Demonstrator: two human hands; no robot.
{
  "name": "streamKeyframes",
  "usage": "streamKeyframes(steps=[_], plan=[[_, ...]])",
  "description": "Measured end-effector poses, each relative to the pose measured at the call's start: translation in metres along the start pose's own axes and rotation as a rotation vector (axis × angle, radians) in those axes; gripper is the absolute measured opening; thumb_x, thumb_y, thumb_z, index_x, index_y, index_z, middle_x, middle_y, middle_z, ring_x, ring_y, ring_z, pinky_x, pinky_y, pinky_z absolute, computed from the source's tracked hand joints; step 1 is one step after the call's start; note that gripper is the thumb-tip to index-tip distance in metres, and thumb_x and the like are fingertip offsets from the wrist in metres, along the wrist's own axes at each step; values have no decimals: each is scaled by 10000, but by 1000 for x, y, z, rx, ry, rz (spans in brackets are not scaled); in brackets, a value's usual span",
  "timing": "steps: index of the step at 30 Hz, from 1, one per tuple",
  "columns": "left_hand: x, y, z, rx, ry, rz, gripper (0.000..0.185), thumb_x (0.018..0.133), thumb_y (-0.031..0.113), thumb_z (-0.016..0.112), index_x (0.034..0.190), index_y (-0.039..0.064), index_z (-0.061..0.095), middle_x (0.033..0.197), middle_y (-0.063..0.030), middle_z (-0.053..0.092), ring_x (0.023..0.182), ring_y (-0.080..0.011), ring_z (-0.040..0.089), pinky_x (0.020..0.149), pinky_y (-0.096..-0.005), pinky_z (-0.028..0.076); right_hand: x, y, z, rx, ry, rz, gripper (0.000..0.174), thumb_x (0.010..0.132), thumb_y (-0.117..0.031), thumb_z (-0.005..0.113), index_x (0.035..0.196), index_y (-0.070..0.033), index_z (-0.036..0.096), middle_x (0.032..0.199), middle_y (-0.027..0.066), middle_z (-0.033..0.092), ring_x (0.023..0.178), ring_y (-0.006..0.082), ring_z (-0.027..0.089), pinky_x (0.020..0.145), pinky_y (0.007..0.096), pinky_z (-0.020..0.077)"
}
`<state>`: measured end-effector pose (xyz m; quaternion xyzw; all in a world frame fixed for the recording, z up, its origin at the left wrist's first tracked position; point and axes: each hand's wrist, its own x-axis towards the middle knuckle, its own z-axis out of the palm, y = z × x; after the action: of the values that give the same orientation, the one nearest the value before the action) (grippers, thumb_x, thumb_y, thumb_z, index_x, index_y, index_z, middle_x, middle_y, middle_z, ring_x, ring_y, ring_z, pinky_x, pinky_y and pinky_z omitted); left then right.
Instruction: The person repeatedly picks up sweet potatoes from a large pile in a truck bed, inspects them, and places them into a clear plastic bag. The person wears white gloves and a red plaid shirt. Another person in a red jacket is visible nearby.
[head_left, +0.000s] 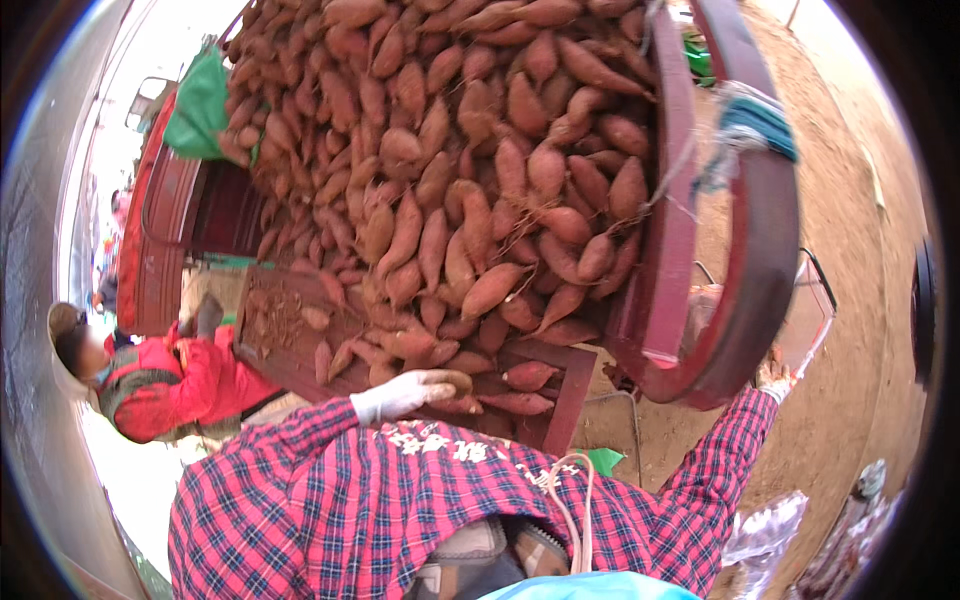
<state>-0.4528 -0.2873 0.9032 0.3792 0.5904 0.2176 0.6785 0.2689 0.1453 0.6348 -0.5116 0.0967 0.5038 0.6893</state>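
Observation:
A heap of reddish sweet potatoes (442, 225) fills the cargo bed in front of me and spills onto its lowered dark-red tailgate (577, 397). My left hand (397, 395), in a whitish glove, is closed around a brownish sweet potato (459, 382) at the near edge of the heap. Far out to the right, past the bed's side, my right hand (777, 377) is gloved too. It is beside a pale, dark-rimmed container (814, 319). Its fingers are small and partly hidden, so whether it grips anything is unclear.
A thick curved red rail (761, 247), wrapped with blue-green cloth (756, 124), borders the bed's right side. Another person in a red jacket (180, 382) stands at the left. Green fabric (199, 105) hangs at the far left corner. Clear plastic (765, 525) lies on the dirt ground.

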Motion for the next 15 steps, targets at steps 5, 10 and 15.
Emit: streamKeyframes(steps=[5,10,15], plan=[[8,12,16,-256,90,-39,491,1070,273,575,1465,-13,523,1443,-90,590,1359,-193,507,1175,-356,366,25,1,-53,-164,-63,-22,459,1054,-283,478,1472,-98,437,1516,103,417,1338,275,456,1099,483,428],[18,-11,3,-118,332,161,387,1051,194,589,1390,9,605,1337,-78,665,1267,-181,578,1111,-344,436,-124,39,-86,-362,-196,-66,229,957,-178,618,1155,-85,686,1106,82,713,933,257,687,864,420,571],[18,-38,-70,85,1041,460,344,962,83,634,1297,7,659,1229,-135,711,1157,-239,671,1031,-352,510,-340,140,-133,-311,-308,266,260,984,-191,624,1200,-75,710,1023,69,773,757,168,700,595,266,526]])
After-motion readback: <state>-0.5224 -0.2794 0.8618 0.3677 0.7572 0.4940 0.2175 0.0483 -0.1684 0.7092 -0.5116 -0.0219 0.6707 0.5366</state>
